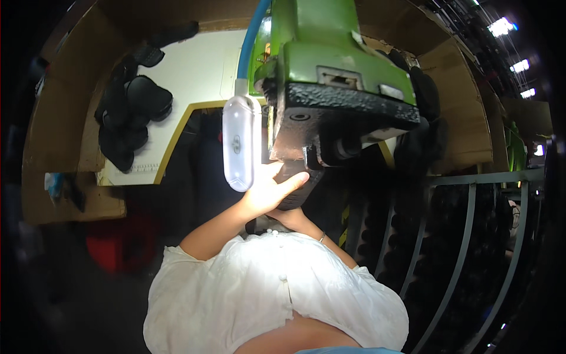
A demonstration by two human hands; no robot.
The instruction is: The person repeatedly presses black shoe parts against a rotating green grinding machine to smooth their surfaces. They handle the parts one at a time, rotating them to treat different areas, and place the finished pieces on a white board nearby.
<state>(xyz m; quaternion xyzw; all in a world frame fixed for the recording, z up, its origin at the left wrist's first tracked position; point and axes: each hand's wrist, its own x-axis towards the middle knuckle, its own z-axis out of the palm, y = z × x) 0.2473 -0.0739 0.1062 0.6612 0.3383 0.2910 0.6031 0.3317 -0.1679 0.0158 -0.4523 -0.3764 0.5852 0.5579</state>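
Observation:
Under the head of a green machine [348,56] with a black base, both my hands are around a black shoe-like piece [299,197] with a ribbed surface. My left hand [266,192] grips its left side, with the thumb lying across its top. Lower down, my right hand [288,217] is closed about the near end, its fingers mostly hidden behind the piece. The far end of the piece disappears beneath the machine. Left of the machine head, close to my left hand, hangs a lit white lamp [241,144] on a blue cord.
Several black shoe-like pieces [147,97] are heaped on the white table [203,65] at left, and a dark heap [433,141] lies at right. Cardboard walls [65,118] surround the table. A red stool [121,242] stands lower left; a metal rack [463,236] is at right.

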